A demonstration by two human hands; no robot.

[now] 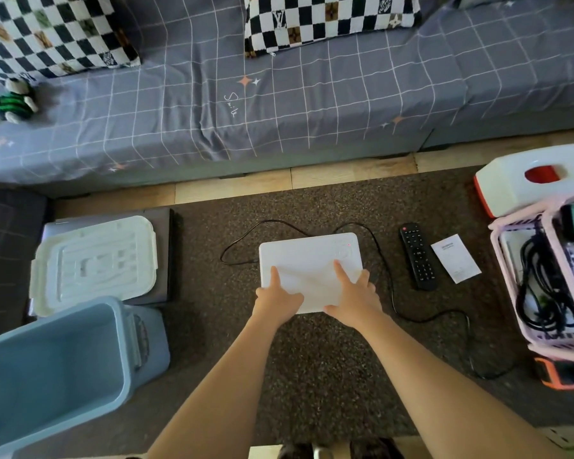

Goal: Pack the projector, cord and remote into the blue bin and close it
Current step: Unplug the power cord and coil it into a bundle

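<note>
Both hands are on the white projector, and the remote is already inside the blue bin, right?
Not quite. Both hands, left hand and right hand, do grip the white projector, but the head view shows the remote lying on the carpet to its right. The blue bin looks empty.

- The projector [312, 266] sits on the rug [312, 376], before the sofa [279, 120].
- Both hands, left hand [277, 298] and right hand [355, 301], rest on the projector's near edge.
- The cord [391, 286] loops behind and right of the projector.
- Right of the projector: remote [417, 256], then a leaflet [455, 258], then a basket [524, 326].
- Left of the projector: lid [95, 263], with the bin [47, 376] nearer.
</note>
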